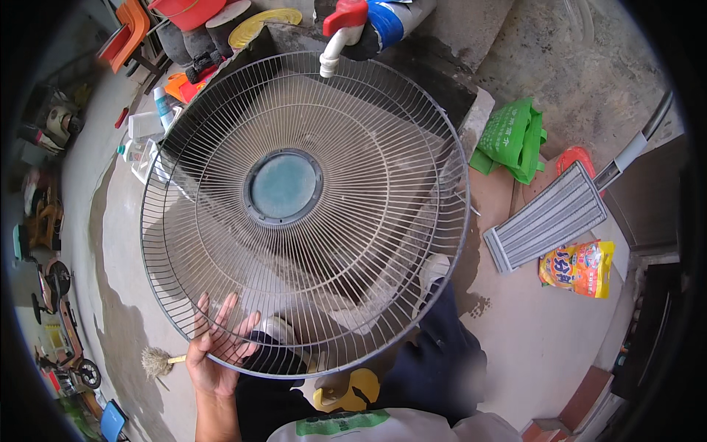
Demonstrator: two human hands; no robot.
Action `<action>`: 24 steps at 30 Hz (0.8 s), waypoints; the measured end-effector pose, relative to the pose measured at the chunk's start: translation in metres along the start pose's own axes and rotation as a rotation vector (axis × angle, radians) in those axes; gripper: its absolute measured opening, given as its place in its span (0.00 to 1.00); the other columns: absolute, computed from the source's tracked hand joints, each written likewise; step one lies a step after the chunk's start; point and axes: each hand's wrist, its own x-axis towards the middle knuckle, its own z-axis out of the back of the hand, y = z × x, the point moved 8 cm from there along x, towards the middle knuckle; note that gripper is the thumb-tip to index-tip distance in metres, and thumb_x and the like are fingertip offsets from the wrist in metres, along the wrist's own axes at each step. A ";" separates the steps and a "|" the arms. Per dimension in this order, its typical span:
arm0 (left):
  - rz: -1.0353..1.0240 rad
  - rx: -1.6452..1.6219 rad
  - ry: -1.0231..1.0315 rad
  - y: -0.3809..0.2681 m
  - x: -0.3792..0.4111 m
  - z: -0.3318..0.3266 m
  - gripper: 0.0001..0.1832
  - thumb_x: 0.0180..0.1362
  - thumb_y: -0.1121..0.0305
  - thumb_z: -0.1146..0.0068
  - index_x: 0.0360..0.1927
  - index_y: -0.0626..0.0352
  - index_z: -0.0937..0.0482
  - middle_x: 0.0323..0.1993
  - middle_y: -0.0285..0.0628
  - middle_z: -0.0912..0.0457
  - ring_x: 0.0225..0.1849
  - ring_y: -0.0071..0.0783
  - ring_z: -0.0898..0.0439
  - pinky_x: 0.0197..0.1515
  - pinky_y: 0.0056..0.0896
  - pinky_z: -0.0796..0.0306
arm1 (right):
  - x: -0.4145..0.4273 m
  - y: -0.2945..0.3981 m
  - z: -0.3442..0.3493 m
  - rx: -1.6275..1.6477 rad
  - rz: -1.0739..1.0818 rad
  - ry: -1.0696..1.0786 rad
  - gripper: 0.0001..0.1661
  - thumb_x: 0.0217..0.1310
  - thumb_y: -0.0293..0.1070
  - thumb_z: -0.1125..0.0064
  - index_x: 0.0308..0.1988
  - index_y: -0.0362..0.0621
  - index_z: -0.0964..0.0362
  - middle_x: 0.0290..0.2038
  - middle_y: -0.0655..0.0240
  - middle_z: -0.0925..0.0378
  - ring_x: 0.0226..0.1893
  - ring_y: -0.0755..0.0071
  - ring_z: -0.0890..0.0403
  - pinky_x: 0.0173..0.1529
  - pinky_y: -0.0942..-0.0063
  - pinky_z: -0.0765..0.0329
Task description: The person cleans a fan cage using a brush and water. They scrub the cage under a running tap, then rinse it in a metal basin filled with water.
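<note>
A large round wire fan guard point(337, 259) fills the middle of the view, tilted above a concrete basin point(353, 127). A blue-green disc point(283, 186) in a dark ring sits at its hub. My left hand point(218, 353) grips the guard's lower left rim. Its fingers spread behind the wires and its thumb lies near the rim. My right hand is out of view. Just over the guard's far edge hangs the white spout of a tap point(330, 58) with a red handle point(345, 16).
Right of the basin are a green bag point(511, 138), a flat mop head point(552, 212) and an orange-yellow packet point(580, 268). Bottles point(163, 108) and a small brush point(157, 362) are on the left. A yellow object point(359, 387) lies between my legs. Wet patches mark the floor.
</note>
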 end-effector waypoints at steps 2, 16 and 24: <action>0.017 0.010 -0.002 0.002 0.006 0.003 0.40 0.43 0.67 0.50 0.62 0.48 0.54 0.60 0.55 0.52 0.50 0.66 0.35 0.32 0.50 0.23 | 0.003 0.000 0.009 -0.019 -0.030 0.023 0.18 0.50 0.41 0.50 0.37 0.39 0.29 0.29 0.58 0.24 0.33 0.61 0.24 0.39 0.67 0.29; 0.048 -0.035 0.116 0.000 0.020 0.000 0.27 0.44 0.71 0.53 0.51 0.46 0.44 0.54 0.55 0.41 0.45 0.65 0.30 0.32 0.50 0.27 | 0.060 0.038 0.128 0.050 0.026 -0.144 0.17 0.53 0.40 0.52 0.39 0.39 0.30 0.28 0.61 0.24 0.31 0.65 0.24 0.39 0.69 0.29; 0.033 -0.043 0.170 -0.013 0.032 -0.003 0.25 0.45 0.73 0.56 0.48 0.51 0.48 0.50 0.61 0.37 0.41 0.68 0.29 0.30 0.52 0.27 | -0.075 0.223 0.437 0.468 0.817 -0.879 0.15 0.53 0.35 0.51 0.40 0.40 0.30 0.30 0.61 0.25 0.33 0.64 0.25 0.40 0.70 0.29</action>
